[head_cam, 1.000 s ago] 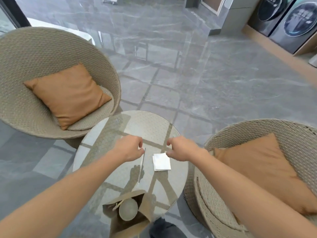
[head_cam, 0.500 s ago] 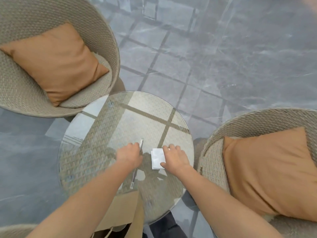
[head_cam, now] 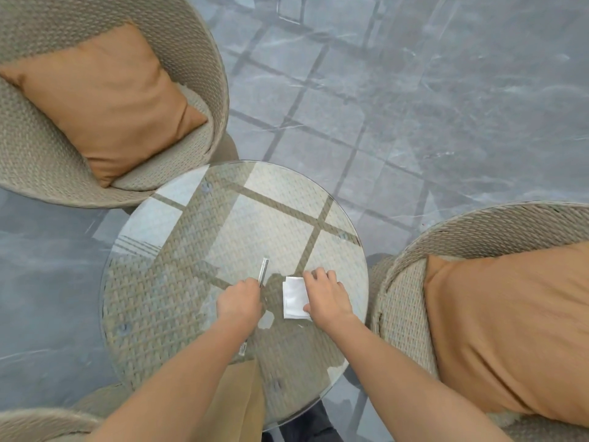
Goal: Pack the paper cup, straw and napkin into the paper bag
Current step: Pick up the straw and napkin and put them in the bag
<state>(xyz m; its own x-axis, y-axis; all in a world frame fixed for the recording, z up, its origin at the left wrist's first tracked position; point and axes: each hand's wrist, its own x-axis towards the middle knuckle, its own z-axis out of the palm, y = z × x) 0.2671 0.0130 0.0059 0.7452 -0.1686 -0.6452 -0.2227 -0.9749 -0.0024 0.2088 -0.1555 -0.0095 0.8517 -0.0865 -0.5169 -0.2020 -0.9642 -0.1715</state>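
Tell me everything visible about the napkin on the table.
The napkin is a small white folded square of paper, with faint fold lines, lying flat on the glass table top near its right side. The right hand rests on its right edge, fingers over the far corner and thumb at the near edge. The wrapped straw lies apart, to its left.

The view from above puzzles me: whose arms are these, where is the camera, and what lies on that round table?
No robot here: a person wears a camera on the head, looking down at their own bare arms. The left hand closes over a wrapped straw; the right hand rests on a folded white napkin. Both lie on a round glass table. A brown paper bag stands at the near edge, partly hidden by the arm. Wicker chairs with orange cushions stand around.
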